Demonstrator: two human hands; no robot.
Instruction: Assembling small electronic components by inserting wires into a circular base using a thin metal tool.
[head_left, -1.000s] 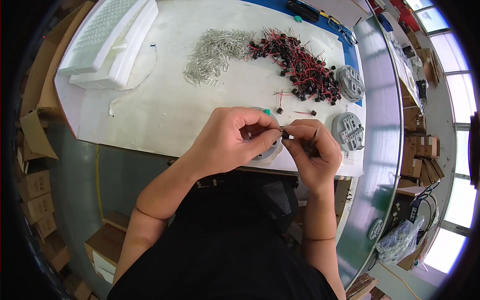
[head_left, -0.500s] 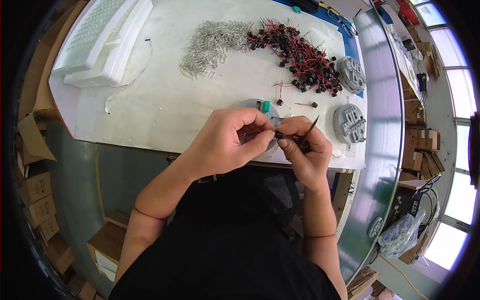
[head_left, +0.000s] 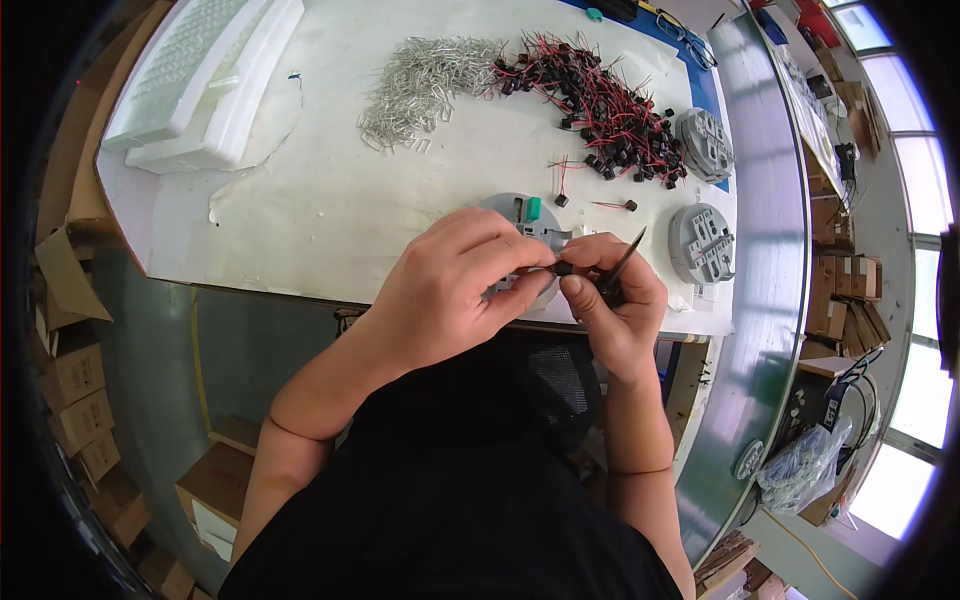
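Right at the table's front edge, my right hand (head_left: pixel 622 305) pinches a small black part (head_left: pixel 562 268) between thumb and forefinger. A slim pointed metal tool (head_left: pixel 628 256) is also held in that hand, its tip sticking up; its lower end is hidden by the fingers. From the other side my left hand (head_left: pixel 455 275) closes thumb and fingers on thin dark wires beside the black part. Behind both hands lies a round grey base (head_left: pixel 508 207) with a green block (head_left: pixel 533 209) on it, partly covered by my fingers.
Silvery bent metal pieces (head_left: pixel 425 90) lie heaped at the back, beside a pile of black parts with red wires (head_left: pixel 610 105). Two loose wired parts lie nearer. Grey round bases (head_left: pixel 702 245) stand at the right. White foam trays (head_left: pixel 200 90) occupy the far left.
My left hand has shifted slightly up, its fingers straighter and closer to the black part. More of the grey base shows behind the hands. My right hand keeps the part and tool.
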